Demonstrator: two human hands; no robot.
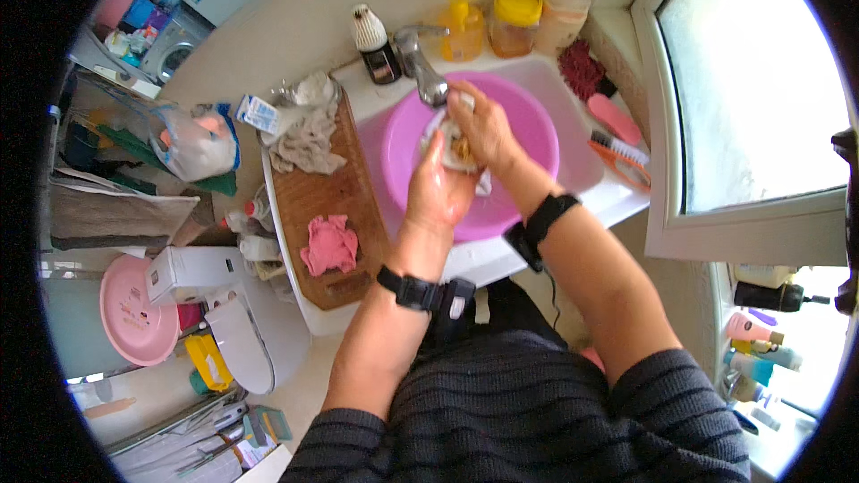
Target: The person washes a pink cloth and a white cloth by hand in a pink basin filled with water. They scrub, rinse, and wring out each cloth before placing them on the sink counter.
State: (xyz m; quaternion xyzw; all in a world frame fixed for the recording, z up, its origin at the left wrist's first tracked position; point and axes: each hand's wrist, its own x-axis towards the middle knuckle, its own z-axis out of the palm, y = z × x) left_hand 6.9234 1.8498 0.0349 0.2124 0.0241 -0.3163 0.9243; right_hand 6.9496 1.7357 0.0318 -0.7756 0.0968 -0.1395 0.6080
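Note:
A whitish cloth item [456,147] with a yellow-brown patch is bunched between my two hands, slightly blurred. My left hand [439,188], wet and shiny, grips it from the near left side. From the right, my right hand [482,122] holds its upper part, fingertips close to the spout of the chrome tap [431,84]. Both hands are above a pink-purple plastic basin [530,181], which stands in the white sink [584,141]. Below my hands, a small piece of white cloth [483,183] shows in the basin. My fingers hide part of the item.
Left of the basin, a wooden washboard [302,194] carries a pink cloth [330,245] and a grey cloth [312,141]. Behind stand a dark bottle [377,54], a yellow pump bottle [462,30] and a yellow-lidded jar [513,23]. Brushes [621,147] lie beneath the open window [751,80].

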